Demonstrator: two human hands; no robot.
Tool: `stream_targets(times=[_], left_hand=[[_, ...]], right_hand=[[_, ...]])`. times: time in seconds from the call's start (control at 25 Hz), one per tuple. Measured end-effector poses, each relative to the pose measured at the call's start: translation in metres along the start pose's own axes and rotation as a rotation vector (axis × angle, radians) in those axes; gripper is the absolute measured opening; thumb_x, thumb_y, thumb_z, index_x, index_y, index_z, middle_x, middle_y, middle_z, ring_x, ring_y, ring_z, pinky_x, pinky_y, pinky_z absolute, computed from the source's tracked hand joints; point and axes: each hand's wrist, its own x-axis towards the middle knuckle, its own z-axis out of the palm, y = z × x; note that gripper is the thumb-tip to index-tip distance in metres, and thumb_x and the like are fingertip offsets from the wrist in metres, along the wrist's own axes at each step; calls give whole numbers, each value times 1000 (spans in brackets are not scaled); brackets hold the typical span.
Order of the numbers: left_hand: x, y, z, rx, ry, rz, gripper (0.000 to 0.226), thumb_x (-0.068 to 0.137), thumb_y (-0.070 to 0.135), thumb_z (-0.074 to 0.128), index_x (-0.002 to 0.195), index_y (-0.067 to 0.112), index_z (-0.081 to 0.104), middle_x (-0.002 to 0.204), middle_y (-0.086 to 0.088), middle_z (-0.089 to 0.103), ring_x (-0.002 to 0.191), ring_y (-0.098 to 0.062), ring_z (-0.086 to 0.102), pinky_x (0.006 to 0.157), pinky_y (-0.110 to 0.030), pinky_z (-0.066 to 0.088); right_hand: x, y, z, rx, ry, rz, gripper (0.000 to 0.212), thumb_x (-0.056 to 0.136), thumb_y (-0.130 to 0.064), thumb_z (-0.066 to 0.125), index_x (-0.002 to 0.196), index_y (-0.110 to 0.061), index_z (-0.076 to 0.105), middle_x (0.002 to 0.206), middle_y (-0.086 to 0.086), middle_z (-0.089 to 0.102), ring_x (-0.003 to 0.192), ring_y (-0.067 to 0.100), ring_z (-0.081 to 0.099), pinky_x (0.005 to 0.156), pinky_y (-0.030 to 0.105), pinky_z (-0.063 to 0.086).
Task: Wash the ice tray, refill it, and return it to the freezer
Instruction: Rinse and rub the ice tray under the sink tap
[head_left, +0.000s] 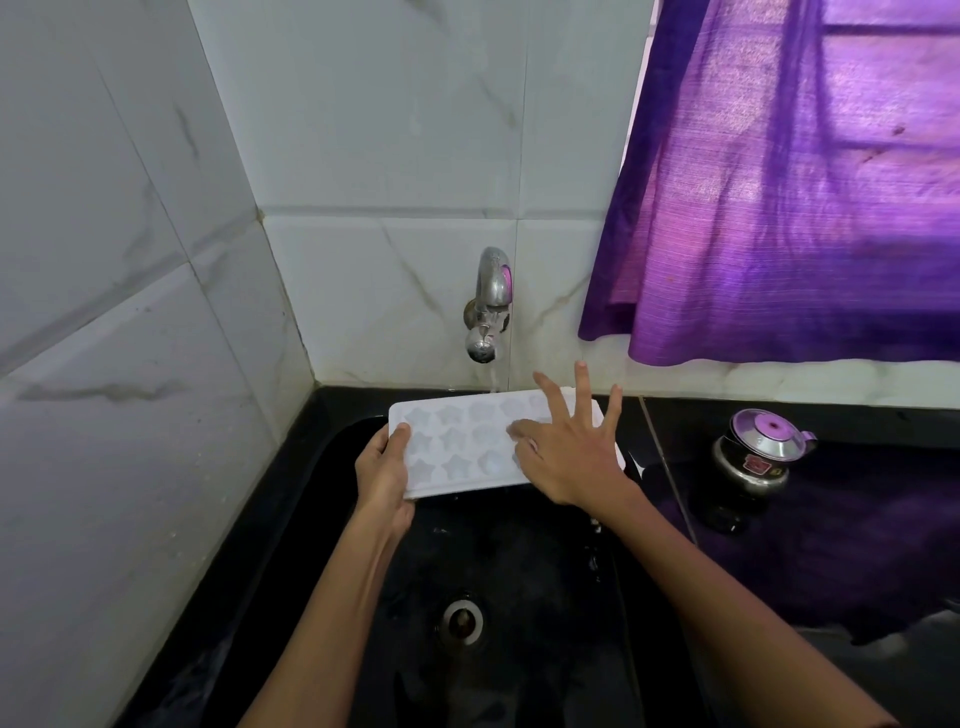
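A white ice tray (457, 441) with star-shaped cells is held over the black sink (519, 571), tilted toward me. My left hand (384, 478) grips its left end, thumb on top. My right hand (566, 447) lies on the tray's right part with fingers spread and straight, one finger bent down into the cells. A thin stream of water falls from the metal tap (488, 306) onto the tray's far edge.
The sink drain (462, 621) sits below the tray. A small steel pot with a lid (758, 452) stands on the black counter at the right. A purple curtain (789, 182) hangs above it. Tiled walls close off the left and back.
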Motion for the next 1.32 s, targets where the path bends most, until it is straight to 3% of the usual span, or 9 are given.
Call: stream_targets(times=[0.16, 0.32, 0.44, 0.6, 0.84, 1.04, 1.32], left_hand=[[0, 0, -4, -4, 16, -4, 32, 95, 17, 52, 125, 4, 54, 105, -13, 64, 81, -22, 64, 70, -38, 54], [-1, 4, -5, -32, 13, -3, 29, 95, 16, 52, 122, 5, 55, 100, -11, 65, 81, -22, 63, 72, -38, 54], [0, 6, -2, -24, 19, 3, 29, 95, 17, 52, 122, 4, 55, 98, -10, 65, 81, -22, 63, 71, -37, 54], [0, 6, 0, -17, 23, 13, 32, 95, 17, 52, 123, 2, 55, 96, -9, 65, 80, -22, 63, 70, -37, 54], [-1, 4, 1, 13, 28, 12, 28, 95, 17, 52, 120, 5, 56, 104, -13, 65, 84, -24, 63, 72, -38, 54], [0, 7, 2, 17, 20, 33, 23, 96, 16, 51, 115, 5, 58, 95, -9, 66, 80, -21, 63, 73, -37, 55], [1, 7, 1, 0, 43, 16, 21, 96, 17, 52, 113, 6, 58, 105, -13, 64, 80, -21, 63, 69, -36, 54]], right_hand=[[-1, 12, -5, 150, 15, 57, 36, 94, -36, 29, 115, -46, 57, 158, -6, -5, 140, 33, -29, 104, 62, -21], [-14, 15, -7, 241, 105, 84, 45, 80, -37, 22, 106, -45, 58, 157, -8, -3, 141, 28, -28, 105, 58, -22], [-26, 9, 3, 188, 70, 19, 48, 80, -42, 18, 102, -45, 61, 158, -8, -6, 140, 28, -31, 101, 56, -29], [-31, 2, 10, 102, 130, -3, 70, 70, -51, 2, 112, -47, 59, 159, -4, -7, 139, 30, -31, 91, 49, -39], [-26, 1, 5, 40, 128, 8, 75, 70, -55, -1, 99, -41, 66, 160, -4, -2, 140, 31, -29, 92, 50, -37], [-27, 0, 8, 40, 87, -27, 75, 68, -54, -1, 100, -41, 65, 159, -4, -2, 140, 30, -30, 89, 49, -39], [-25, 2, 4, 54, 57, -50, 77, 65, -53, -1, 106, -43, 63, 159, -6, -2, 139, 30, -30, 90, 50, -39]])
